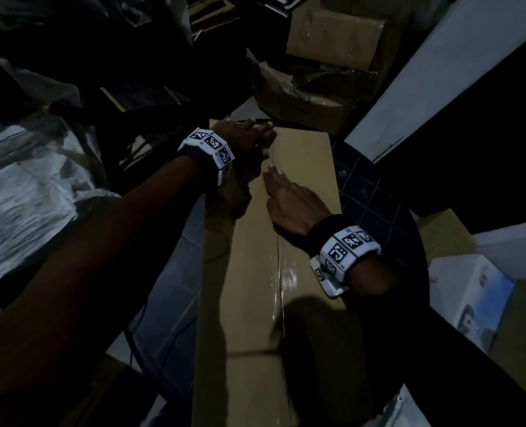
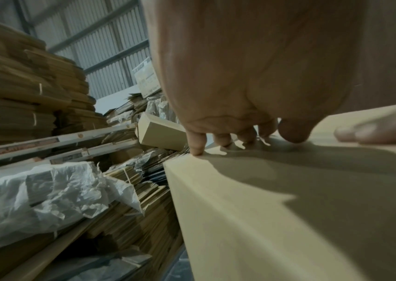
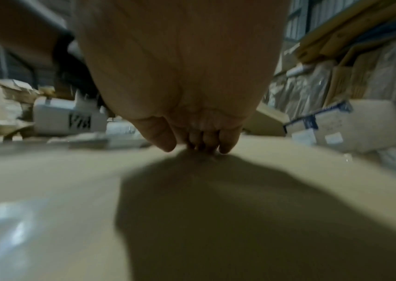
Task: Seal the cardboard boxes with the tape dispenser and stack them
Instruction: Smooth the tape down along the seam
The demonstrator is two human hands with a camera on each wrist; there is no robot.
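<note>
A long tan cardboard box (image 1: 304, 180) lies lengthwise in front of me with its flaps closed. Glossy clear tape (image 1: 278, 272) runs along the centre seam. My left hand (image 1: 249, 140) is at the far end of the box, and in the left wrist view its fingertips (image 2: 198, 150) press down on the box top (image 2: 240, 209) near the far left corner. My right hand (image 1: 286, 192) lies flat on the seam just behind it, fingers pointing away from me and pressing the box top (image 3: 47, 180). No tape dispenser is in view.
Crumpled cardboard boxes (image 1: 317, 87) sit beyond the far end. White plastic-wrapped bundles (image 1: 24, 195) lie to the left, with stacks of flat cardboard (image 2: 23, 85) behind them. A white printed box (image 1: 471, 297) stands at the right. Dark tiled floor (image 1: 363, 186) shows around the box.
</note>
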